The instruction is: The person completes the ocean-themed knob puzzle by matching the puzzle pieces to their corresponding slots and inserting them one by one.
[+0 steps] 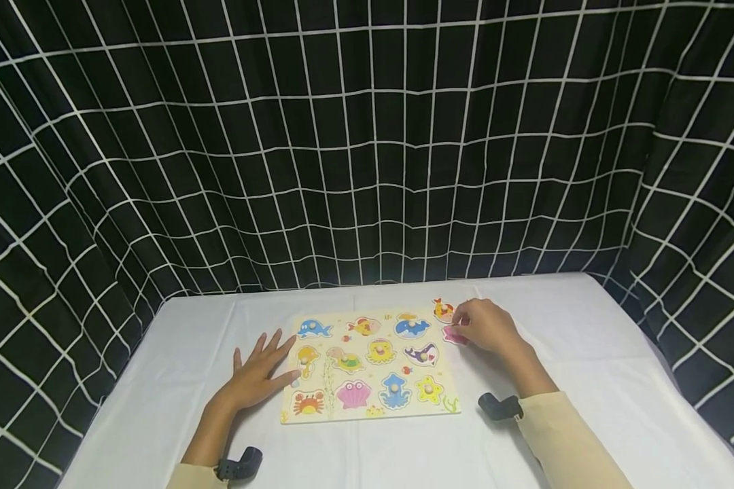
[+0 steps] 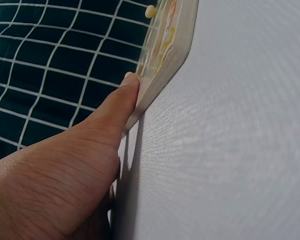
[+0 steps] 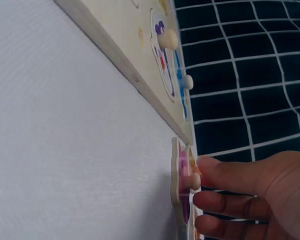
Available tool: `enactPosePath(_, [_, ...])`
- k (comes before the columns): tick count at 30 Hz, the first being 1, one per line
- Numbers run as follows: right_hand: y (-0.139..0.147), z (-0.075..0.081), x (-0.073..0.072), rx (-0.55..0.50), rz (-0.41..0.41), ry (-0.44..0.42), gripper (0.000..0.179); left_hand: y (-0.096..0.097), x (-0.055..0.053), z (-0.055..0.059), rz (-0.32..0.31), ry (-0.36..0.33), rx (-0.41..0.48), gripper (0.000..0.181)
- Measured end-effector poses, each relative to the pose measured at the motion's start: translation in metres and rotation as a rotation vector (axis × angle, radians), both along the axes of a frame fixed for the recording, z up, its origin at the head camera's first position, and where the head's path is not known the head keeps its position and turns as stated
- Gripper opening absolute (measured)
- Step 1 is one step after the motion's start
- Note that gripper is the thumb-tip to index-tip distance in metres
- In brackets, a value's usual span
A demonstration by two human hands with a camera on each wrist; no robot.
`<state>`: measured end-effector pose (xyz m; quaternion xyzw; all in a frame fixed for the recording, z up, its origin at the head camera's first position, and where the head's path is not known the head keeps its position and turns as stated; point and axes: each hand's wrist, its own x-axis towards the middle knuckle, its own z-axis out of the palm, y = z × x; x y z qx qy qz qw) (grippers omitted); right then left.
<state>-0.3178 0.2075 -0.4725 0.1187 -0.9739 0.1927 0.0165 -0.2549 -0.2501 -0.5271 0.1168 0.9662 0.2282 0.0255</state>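
Note:
A wooden knob puzzle board with sea-animal pictures lies on the white table. My left hand rests beside its left edge, fingers spread. In the left wrist view the thumb touches the board's edge. Past the board's right side is a pink puzzle piece, and just behind it a red-and-yellow fish piece. My right hand is over the pink piece. The right wrist view shows its thumb and fingers right at the piece's round knob, which stays uncovered.
Whale, squid and starfish pieces with knobs sit in the board. The fish picture and pink shell picture show no knob. A black curtain with white grid lines surrounds the table's back and sides.

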Motion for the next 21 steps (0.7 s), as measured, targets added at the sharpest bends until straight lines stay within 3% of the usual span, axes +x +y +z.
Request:
enactPosePath(12, [0.0067,-0.0040,-0.0021,0.001,-0.024,-0.038,0.009,-0.0004,0.0000,0.0000,-0.001,-0.011,0.001,0.079])
enactPosePath(21, [0.0065,-0.0095,-0.0033,-0.010,-0.019,-0.015,0.012,0.0010,-0.0005,-0.0001,0.003,-0.008,-0.007,0.079])
